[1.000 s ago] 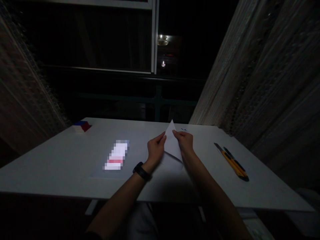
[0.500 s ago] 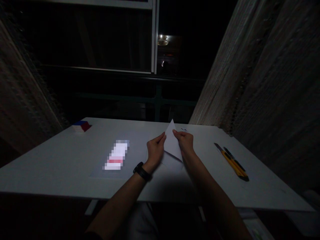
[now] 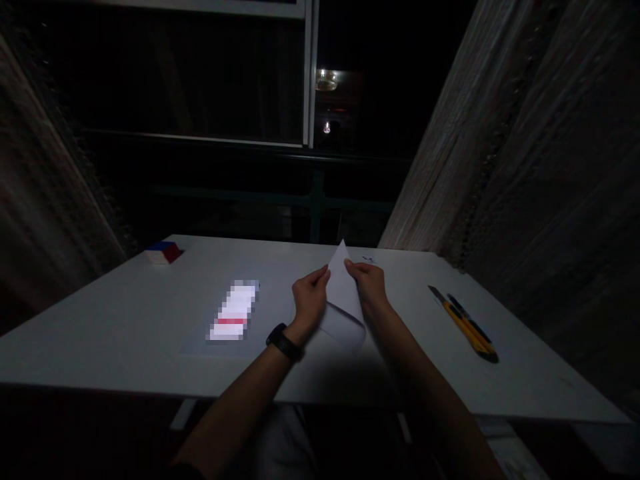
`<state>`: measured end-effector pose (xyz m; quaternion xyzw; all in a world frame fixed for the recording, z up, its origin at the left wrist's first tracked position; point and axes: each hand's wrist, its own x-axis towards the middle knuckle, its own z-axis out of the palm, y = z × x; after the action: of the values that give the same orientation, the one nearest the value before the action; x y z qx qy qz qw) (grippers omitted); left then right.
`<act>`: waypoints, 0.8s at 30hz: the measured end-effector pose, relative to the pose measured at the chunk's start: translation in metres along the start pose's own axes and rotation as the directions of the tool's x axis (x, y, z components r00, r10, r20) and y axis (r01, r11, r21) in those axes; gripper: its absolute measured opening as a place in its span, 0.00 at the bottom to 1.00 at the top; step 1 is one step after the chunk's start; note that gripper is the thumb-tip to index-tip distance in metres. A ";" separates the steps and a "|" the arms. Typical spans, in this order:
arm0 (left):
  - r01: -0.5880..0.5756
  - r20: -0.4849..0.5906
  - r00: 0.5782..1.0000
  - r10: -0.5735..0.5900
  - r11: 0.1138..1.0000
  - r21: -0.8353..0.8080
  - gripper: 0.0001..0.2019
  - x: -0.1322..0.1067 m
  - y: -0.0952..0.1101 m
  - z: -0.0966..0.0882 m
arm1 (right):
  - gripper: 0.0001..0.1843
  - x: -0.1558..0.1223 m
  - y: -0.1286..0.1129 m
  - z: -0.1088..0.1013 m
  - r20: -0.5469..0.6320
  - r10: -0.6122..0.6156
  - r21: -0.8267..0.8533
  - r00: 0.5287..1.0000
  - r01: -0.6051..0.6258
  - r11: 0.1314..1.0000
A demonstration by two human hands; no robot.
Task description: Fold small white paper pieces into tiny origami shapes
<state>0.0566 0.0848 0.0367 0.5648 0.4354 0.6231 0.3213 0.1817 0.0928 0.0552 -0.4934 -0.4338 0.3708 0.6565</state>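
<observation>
A white sheet of paper [image 3: 344, 290], folded to a point at its top, is held up just above the table. My left hand [image 3: 310, 297] pinches its left edge between thumb and fingers. On the opposite edge, my right hand [image 3: 369, 283] grips with the thumb lying on the paper's face. The lower part of the paper curls over, and a flap hangs beneath it. A black watch or band [image 3: 284, 342] is on my left wrist.
On the white table [image 3: 125, 320] lies a phone [image 3: 234, 312] with a lit, blurred screen, resting on a pale sheet. A yellow utility knife [image 3: 467, 327] lies beside a dark pen [image 3: 470, 319] at right. A blue, white and red puzzle cube [image 3: 164, 252] sits far left.
The paper's lower edge, nearly straight before, now curves over, and more of the flap below shows. Both hands have shifted slightly left with their hold kept.
</observation>
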 end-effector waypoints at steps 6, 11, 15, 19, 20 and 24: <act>0.001 -0.047 0.999 0.000 1.000 0.026 0.13 0.000 0.002 -0.001 | 0.21 -0.004 0.001 0.001 0.045 0.023 -0.039 0.999 -0.022 0.999; 0.015 -0.047 0.999 -0.015 1.000 0.010 0.13 0.000 0.000 -0.001 | 0.23 -0.002 0.004 0.001 0.006 -0.017 -0.093 1.000 0.017 0.996; 0.008 -0.038 0.999 -0.008 1.000 -0.011 0.14 0.001 -0.001 -0.001 | 0.22 -0.001 0.006 -0.001 -0.005 -0.028 -0.123 1.000 0.028 0.992; 0.002 -0.064 0.998 0.000 1.000 0.030 0.14 0.000 0.001 -0.002 | 0.23 -0.001 0.008 -0.003 0.013 -0.042 -0.205 0.999 0.044 0.978; 0.007 -0.064 0.998 -0.005 0.999 0.033 0.13 0.000 0.002 -0.002 | 0.23 0.000 0.009 -0.003 0.008 -0.053 -0.242 0.999 0.054 0.969; 0.029 -0.054 0.998 -0.028 0.999 0.022 0.13 -0.001 0.001 -0.003 | 0.23 0.000 0.010 -0.005 -0.002 -0.092 -0.322 0.996 0.086 0.943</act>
<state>0.0542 0.0830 0.0376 0.5451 0.4592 0.6283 0.3118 0.1857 0.0938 0.0452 -0.5767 -0.5045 0.2611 0.5871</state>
